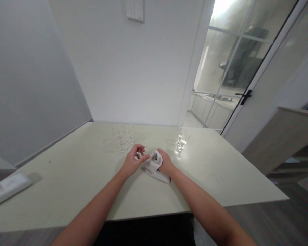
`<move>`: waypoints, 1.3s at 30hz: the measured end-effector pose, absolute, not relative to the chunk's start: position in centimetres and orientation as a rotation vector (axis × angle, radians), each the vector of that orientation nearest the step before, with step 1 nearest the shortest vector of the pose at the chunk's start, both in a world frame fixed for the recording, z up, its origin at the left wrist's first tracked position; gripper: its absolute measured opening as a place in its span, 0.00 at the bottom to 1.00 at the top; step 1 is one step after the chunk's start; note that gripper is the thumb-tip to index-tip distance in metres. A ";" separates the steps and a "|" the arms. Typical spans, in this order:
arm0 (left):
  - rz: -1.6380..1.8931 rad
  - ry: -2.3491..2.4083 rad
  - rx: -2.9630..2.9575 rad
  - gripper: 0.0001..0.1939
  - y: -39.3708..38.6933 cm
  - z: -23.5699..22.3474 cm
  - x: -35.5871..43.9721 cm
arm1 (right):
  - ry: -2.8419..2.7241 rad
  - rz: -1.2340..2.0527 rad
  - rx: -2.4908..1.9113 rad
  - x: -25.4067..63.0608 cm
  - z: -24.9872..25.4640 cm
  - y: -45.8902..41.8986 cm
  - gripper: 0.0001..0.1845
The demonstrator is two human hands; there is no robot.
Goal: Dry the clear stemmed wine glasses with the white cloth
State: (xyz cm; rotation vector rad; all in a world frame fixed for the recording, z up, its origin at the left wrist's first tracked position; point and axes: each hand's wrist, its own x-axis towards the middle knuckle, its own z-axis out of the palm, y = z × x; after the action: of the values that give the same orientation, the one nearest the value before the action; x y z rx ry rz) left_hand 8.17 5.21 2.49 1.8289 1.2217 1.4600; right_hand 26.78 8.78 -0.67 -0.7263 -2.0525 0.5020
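Clear glass between hands, white cloth held at right.

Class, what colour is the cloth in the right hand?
The cloth is whitish, shown in the head view.

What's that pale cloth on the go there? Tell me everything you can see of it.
The cloth looks off-white, soft and plain, with no pattern to be made out. It is bunched and folded rather than spread, gripped by the right hand, and curls around part of the clear glass held in the left hand. A loose end droops toward the person, over the near part of the pale table; whether it touches the surface is unclear.
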 end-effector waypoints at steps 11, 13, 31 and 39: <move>1.441 1.231 1.858 0.20 5.6 2.0 7.9 | -2.046 0.525 -0.760 26.7 -0.7 8.7 0.08; 1.441 1.233 1.851 0.20 5.5 2.1 8.0 | -2.049 0.520 -0.760 26.7 -0.6 8.7 0.08; 1.440 1.218 1.832 0.20 5.5 2.2 8.0 | -2.058 0.507 -0.739 26.8 -0.9 8.8 0.09; 1.427 1.237 1.860 0.20 5.6 2.1 7.9 | -2.073 0.509 -0.768 26.7 -0.8 8.8 0.08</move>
State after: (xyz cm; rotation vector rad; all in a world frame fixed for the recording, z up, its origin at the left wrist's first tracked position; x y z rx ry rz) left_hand 7.88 5.56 2.09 1.8604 1.2373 1.4271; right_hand 26.72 8.80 -0.84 -0.7676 -2.0729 0.5088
